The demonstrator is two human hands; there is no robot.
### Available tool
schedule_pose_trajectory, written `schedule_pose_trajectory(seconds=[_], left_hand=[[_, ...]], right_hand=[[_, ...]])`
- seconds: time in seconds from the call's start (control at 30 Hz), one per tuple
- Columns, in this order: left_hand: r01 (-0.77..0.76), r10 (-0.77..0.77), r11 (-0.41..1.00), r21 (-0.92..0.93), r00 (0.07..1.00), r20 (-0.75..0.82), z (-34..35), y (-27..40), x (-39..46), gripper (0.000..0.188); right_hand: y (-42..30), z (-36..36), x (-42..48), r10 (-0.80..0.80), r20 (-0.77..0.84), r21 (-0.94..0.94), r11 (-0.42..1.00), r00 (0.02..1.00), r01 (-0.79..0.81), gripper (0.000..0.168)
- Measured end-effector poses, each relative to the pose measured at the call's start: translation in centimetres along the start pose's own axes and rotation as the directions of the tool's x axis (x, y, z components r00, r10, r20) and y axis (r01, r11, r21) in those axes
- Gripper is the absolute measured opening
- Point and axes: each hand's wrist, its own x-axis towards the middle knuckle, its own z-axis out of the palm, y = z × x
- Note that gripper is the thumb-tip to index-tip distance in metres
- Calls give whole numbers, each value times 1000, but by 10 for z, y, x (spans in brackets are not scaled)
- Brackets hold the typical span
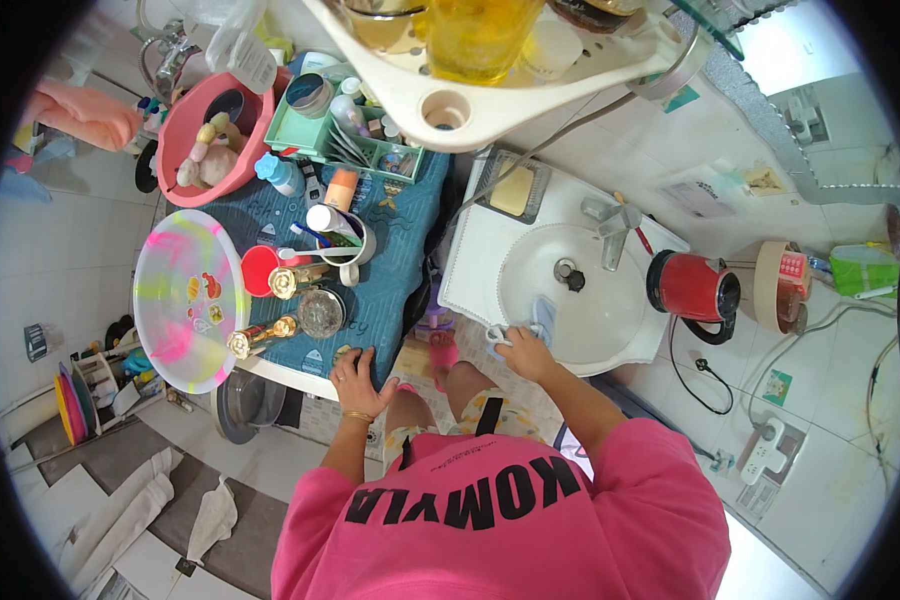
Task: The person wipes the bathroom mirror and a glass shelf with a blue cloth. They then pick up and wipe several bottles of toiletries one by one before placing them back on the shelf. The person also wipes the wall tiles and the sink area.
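My left hand (360, 381) rests with its fingers spread on the front edge of a blue patterned mat (390, 277). Just beyond its fingertips stands a round clear jar (322, 313), with a gold-capped bottle (264, 335) to its left. At the near rim of a white washbasin (472, 281), my right hand (526, 354) grips a light blue and white cloth (544, 319). Part of this cloth hangs over the inside of the bowl, and the rest is hidden under my fingers. A dark stopper (574, 280) lies by the drain, below the metal faucet (616, 229).
On the mat are a white mug (365, 251) of toothbrushes, a red cup (259, 271), a green organizer (300, 135), a pink basin (187, 191) and a colourful basin (165, 300). A red electric kettle (686, 285) sits right of the sink. A white corner shelf (390, 97) juts in overhead.
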Motion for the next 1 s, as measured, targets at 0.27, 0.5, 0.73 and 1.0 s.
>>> schedule_pose_trajectory(seconds=[0.27, 0.5, 0.73, 1.0], left_hand=[[67, -45, 994, -92, 975, 216, -26, 8, 10, 75], [-143, 168, 884, -444, 986, 16, -88, 93, 63, 45], [-278, 167, 825, -493, 952, -258, -198, 160, 117, 58], [-421, 204, 781, -461, 870, -449, -271, 138, 163, 46]], right_hand=[[6, -57, 1, 70, 429, 40, 995, 901, -96, 25], [-73, -199, 38, 24, 55, 577, 815, 998, -51, 28], [-171, -266, 81, 413, -113, 994, 43, 904, 104, 38], [-221, -326, 103, 130, -298, 839, -438, 946, 324, 75]])
